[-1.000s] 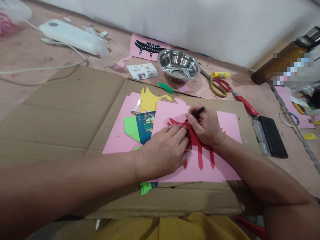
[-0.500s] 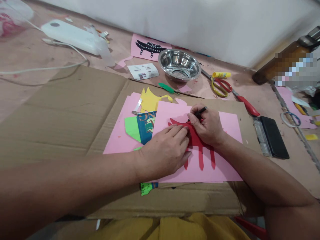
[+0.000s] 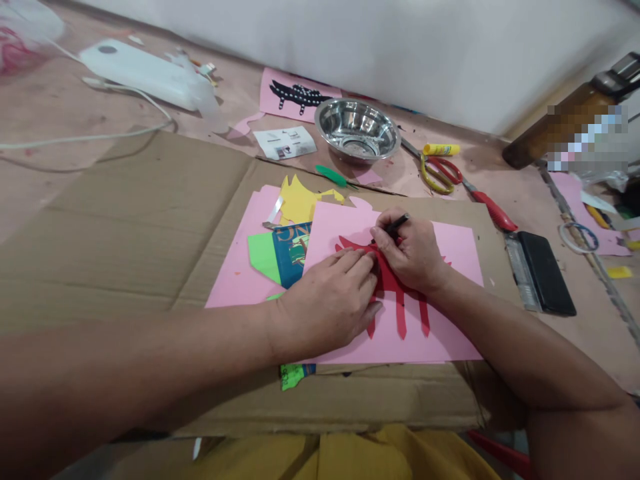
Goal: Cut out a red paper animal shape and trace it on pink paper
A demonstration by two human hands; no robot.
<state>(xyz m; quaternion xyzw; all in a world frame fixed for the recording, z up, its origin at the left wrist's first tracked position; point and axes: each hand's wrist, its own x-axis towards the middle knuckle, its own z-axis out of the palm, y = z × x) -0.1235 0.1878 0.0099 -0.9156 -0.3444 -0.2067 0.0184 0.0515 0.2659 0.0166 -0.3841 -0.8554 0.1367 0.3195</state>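
Note:
A red paper cutout [image 3: 395,283] with several leg-like strips lies on a pink sheet [image 3: 453,333]. My left hand [image 3: 335,300] rests flat on the cutout's left part, fingers stretched out, pressing it against the sheet. Pinched in my right hand [image 3: 413,250] is a black pen [image 3: 399,223], its lower end at the cutout's upper edge. My right hand covers part of the cutout. Under and left of the sheet are a yellow paper cutout [image 3: 299,200], a green paper piece [image 3: 263,255] and a blue printed piece [image 3: 290,257].
Brown cardboard [image 3: 120,220] lies beneath the papers. Beyond it are a steel bowl [image 3: 357,130], scissors with yellow and red handles [image 3: 437,175], a yellow glue stick [image 3: 441,150] and a red-handled tool [image 3: 495,210]. At right sit a black case [image 3: 546,273] and a brown bottle [image 3: 560,123].
My right hand and the pen have shifted very slightly left along the cutout's upper edge. My left hand stays in place. The whole view has moved a little.

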